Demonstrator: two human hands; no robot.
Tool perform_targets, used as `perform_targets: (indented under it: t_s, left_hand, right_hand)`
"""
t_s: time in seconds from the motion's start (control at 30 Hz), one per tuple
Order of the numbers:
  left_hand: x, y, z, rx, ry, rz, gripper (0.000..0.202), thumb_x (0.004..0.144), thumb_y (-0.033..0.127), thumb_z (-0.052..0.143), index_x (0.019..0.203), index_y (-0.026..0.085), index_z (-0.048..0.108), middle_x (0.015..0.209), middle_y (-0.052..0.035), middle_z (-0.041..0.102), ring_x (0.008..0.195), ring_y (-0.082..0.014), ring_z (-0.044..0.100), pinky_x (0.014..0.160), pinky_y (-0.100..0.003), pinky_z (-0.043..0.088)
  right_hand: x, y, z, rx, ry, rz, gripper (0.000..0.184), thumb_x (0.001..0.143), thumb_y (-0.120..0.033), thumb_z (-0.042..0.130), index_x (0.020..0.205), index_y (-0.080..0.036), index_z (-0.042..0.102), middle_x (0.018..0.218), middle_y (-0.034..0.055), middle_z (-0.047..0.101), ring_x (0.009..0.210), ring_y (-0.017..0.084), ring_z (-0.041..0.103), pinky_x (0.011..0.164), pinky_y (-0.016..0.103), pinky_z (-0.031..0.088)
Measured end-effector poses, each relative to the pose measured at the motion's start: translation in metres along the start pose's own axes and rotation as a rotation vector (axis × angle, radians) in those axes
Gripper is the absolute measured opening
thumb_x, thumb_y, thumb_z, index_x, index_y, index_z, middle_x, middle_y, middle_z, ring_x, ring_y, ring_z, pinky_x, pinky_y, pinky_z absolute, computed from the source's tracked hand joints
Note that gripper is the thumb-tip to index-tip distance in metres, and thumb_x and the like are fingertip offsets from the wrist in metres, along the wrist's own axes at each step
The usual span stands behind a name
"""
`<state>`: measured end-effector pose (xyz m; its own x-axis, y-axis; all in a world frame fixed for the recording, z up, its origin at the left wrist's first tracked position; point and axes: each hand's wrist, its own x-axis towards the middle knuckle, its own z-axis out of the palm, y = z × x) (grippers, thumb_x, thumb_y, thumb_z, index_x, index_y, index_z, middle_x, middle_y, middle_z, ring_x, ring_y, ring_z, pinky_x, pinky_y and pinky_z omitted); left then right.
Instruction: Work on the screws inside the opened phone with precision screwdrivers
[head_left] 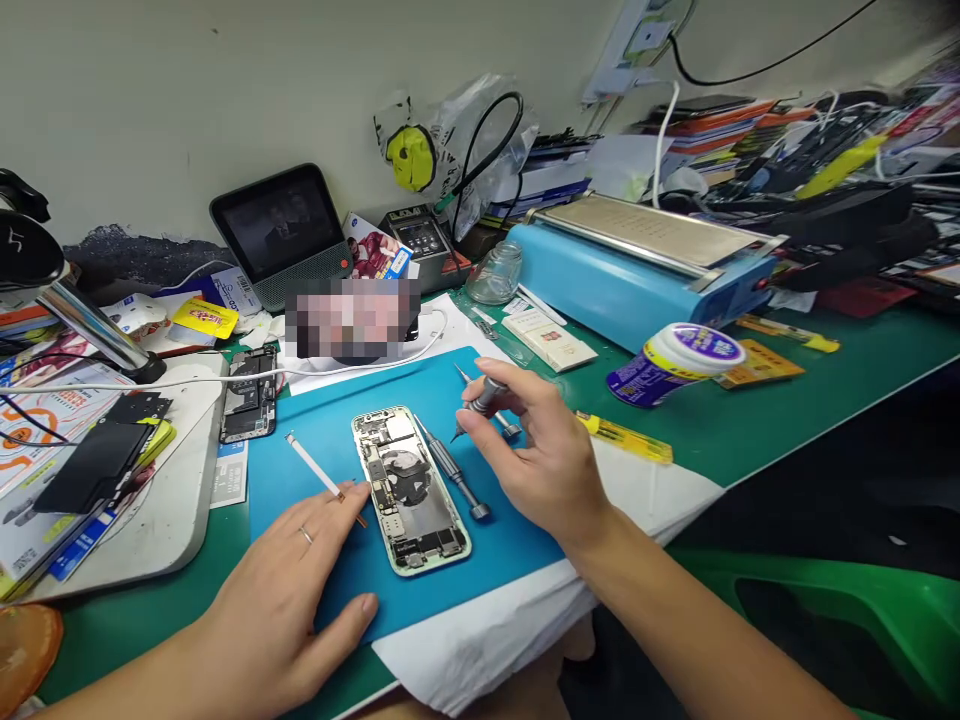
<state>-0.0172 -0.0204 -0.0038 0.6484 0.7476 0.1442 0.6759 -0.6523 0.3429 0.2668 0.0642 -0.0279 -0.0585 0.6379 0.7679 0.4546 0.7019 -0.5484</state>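
The opened phone [411, 490] is laid face down on the blue mat [270, 500] at the middle of the bench, its back removed so that the boards and shields are exposed. The left hand [292, 590] is rested palm down on the mat, fingers spread and nothing gripped; one fingertip is set against the phone's left edge, and a thin white stick [315, 465] is partly covered by the fingers. A slim screwdriver [484, 398] is pinched between thumb and fingertips of the right hand [540, 450], just above and to the right of the phone, its tip pointed down toward the mat. A second driver [454, 470] is left lying on the mat just beside the phone's right edge. Another stripped handset [249, 395] is seen on the white tray [187, 500] to the left.
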Motion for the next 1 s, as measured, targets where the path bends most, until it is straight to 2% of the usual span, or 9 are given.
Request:
perform_targets:
  t_s: [0.2, 0.7, 0.87, 1.0]
  left_hand:
    - [0.0005, 0.0008, 0.0004, -0.023, -0.025, -0.018, 0.072, 0.106, 0.037, 0.048, 0.167, 0.023, 0.011, 0.164, -0.0089, 0.043, 0.148, -0.0279, 0.046, 0.121, -0.048, 0.046]
    - [0.0009, -0.0015, 0.0027, -0.031, -0.012, 0.000, 0.073, 0.106, 0.038, 0.049, 0.167, 0.024, 0.011, 0.163, -0.0079, 0.044, 0.147, -0.0287, 0.046, 0.119, -0.049, 0.047]
    - [0.0000, -0.0002, 0.0000, -0.016, -0.008, 0.007, 0.073, 0.106, 0.038, 0.049, 0.166, 0.023, 0.012, 0.161, -0.0091, 0.047, 0.146, -0.0299, 0.047, 0.118, -0.050, 0.049]
    - [0.0015, 0.0011, -0.0020, 0.000, -0.012, 0.022, 0.072, 0.105, 0.037, 0.050, 0.165, 0.021, 0.013, 0.158, -0.0106, 0.050, 0.145, -0.0313, 0.049, 0.115, -0.052, 0.051]
  right_hand:
    - [0.0029, -0.0027, -0.0011, -0.021, -0.050, -0.026, 0.061, 0.094, -0.006, 0.066, 0.147, -0.035, 0.051, 0.099, -0.0005, 0.065, 0.083, 0.015, 0.064, 0.080, 0.033, 0.059]
    - [0.0039, -0.0036, -0.0014, -0.069, -0.073, -0.028, 0.055, 0.095, -0.011, 0.066, 0.144, -0.034, 0.053, 0.100, 0.0009, 0.067, 0.083, 0.017, 0.067, 0.079, 0.034, 0.061]
    - [0.0013, -0.0035, -0.0008, -0.046, -0.101, 0.020, 0.056, 0.096, -0.014, 0.065, 0.145, -0.037, 0.051, 0.108, 0.0002, 0.072, 0.088, 0.016, 0.072, 0.085, 0.032, 0.064]
    - [-0.0029, -0.0018, 0.0008, -0.022, -0.116, 0.088, 0.057, 0.097, -0.016, 0.064, 0.147, -0.038, 0.050, 0.107, -0.0009, 0.074, 0.091, 0.015, 0.074, 0.083, 0.030, 0.065]
